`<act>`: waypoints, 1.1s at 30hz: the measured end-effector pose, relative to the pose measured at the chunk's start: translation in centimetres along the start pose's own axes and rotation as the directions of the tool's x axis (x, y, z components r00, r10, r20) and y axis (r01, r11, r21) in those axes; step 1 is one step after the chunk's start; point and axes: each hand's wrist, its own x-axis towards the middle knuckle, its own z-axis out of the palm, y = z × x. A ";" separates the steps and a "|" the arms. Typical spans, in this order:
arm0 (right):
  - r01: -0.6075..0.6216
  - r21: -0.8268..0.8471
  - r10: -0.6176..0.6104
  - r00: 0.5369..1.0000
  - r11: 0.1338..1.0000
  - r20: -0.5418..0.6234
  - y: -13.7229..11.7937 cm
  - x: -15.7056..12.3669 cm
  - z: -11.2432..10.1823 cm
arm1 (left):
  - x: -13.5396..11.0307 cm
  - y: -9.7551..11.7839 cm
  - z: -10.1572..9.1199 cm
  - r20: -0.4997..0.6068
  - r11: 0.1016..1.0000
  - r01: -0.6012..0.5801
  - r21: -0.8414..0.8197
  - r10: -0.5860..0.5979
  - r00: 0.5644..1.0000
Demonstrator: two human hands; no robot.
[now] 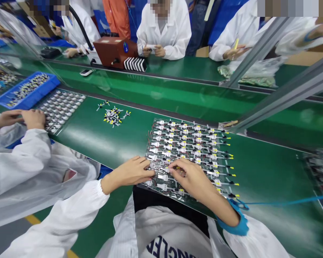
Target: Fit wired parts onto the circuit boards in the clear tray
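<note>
A clear plastic tray (226,152) lies on the green bench before me, filled with rows of small white parts with black and yellow ends. At its near left side, my left hand (133,171) rests with bent fingers and thumb against the tray edge and a white part. What those fingertips grip is hidden. My right hand (191,176), over the near middle of the tray, is closed in a pinch on a small part with a yellow end, partly covered by the fingers. A blue wrist strap (235,220) circles my right wrist.
A loose pile of similar parts (113,116) lies left of the tray. Farther left, a co-worker's hands (33,118) touch another filled tray (61,107) near a blue bin (29,89). A blue cord (285,202) runs right. Metal posts (282,96) and a clear panel stand beyond.
</note>
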 end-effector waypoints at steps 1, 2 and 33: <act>-0.001 -0.012 0.001 1.000 1.000 0.002 0.0 0.0 0.3 | 0.0 -0.1 0.1 -0.006 1.000 0.003 -0.009 -0.003 1.000; -0.003 -0.031 0.003 1.000 1.000 0.005 -0.1 0.0 0.6 | -0.1 -0.1 0.3 -0.011 1.000 0.006 -0.020 -0.006 1.000; -0.008 -0.273 0.038 0.994 0.962 0.103 -2.4 0.8 3.8 | -1.2 0.3 2.2 -0.166 0.933 0.073 -0.352 -0.139 0.976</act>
